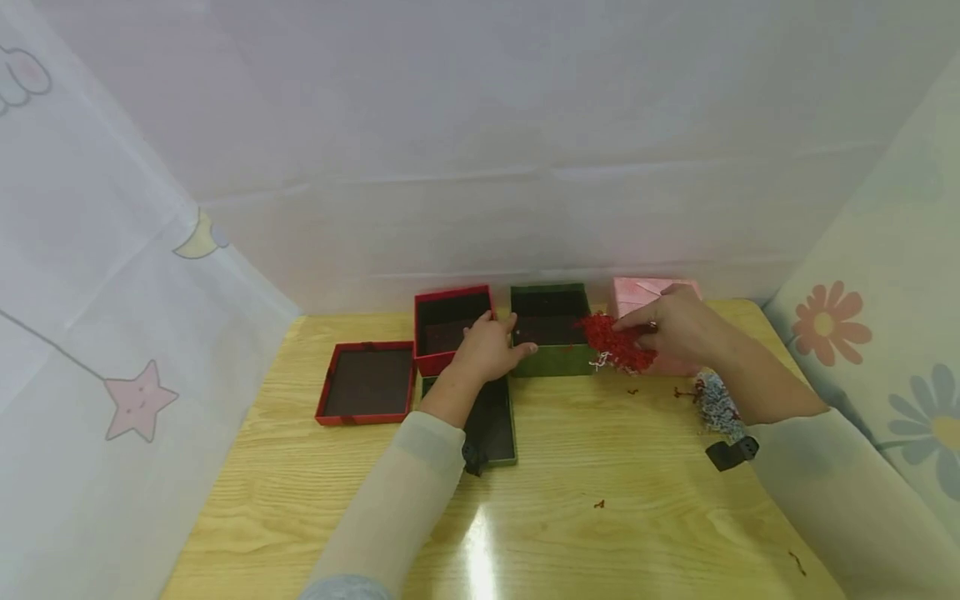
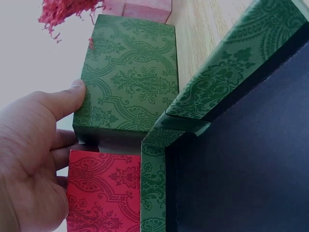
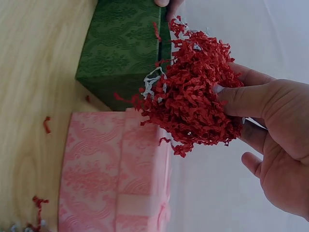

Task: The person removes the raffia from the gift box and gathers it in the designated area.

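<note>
My right hand (image 1: 678, 329) pinches a clump of red shredded paper (image 3: 193, 92) between thumb and fingers. The clump, with a few white strands, overlaps the green box's (image 1: 555, 360) right rim in the head view. My left hand (image 1: 491, 348) rests with spread fingers at the left edge of this open, dark-lined box, thumb at the front rim. Beside it on the left stands an open red box (image 1: 453, 362); my other fingers lie over its right edge. A pink box (image 3: 94, 164) with a ribbon stands right of the green box, partly hidden by my right hand.
A red lid (image 1: 365, 419) lies upturned at the left. Another lid, green-rimmed (image 1: 514, 433), lies under my left forearm. Grey shredded paper (image 1: 718, 404) sits by my right wrist. Loose red bits (image 1: 599, 504) dot the wooden table (image 1: 570, 550); a white cloth (image 1: 480, 225) hangs behind.
</note>
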{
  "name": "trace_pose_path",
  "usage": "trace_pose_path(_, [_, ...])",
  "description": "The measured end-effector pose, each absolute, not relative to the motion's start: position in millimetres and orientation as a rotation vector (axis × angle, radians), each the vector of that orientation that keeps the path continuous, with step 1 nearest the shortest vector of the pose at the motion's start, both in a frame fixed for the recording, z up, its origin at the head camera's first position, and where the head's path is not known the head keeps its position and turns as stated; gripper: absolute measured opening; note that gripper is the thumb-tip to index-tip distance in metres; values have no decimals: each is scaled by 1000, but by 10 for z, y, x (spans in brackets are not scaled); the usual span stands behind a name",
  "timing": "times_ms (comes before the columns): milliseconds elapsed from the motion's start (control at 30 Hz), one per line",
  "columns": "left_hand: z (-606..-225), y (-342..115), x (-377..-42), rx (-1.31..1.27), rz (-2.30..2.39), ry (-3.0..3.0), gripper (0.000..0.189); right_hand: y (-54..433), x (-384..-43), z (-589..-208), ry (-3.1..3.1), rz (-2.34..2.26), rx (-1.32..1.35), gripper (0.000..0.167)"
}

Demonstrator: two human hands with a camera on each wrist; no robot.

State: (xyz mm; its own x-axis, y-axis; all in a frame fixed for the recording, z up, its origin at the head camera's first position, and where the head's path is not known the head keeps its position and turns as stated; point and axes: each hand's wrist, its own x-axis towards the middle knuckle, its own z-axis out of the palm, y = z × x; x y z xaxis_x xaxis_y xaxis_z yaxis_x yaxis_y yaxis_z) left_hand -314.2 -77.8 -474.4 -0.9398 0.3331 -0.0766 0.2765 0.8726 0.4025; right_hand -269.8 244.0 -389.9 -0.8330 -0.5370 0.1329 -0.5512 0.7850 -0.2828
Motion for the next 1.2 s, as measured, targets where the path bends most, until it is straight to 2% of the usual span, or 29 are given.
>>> trace_pose_path(533, [-4751,-811,-3145,478,584,2885,83,2652,-2412,-4134,-2866,498,975,38])
trace_pose_path(1200, [-4768,-800,-3157,467,565,2886,84,2925,-2174,-4477,-2980,616,833,38])
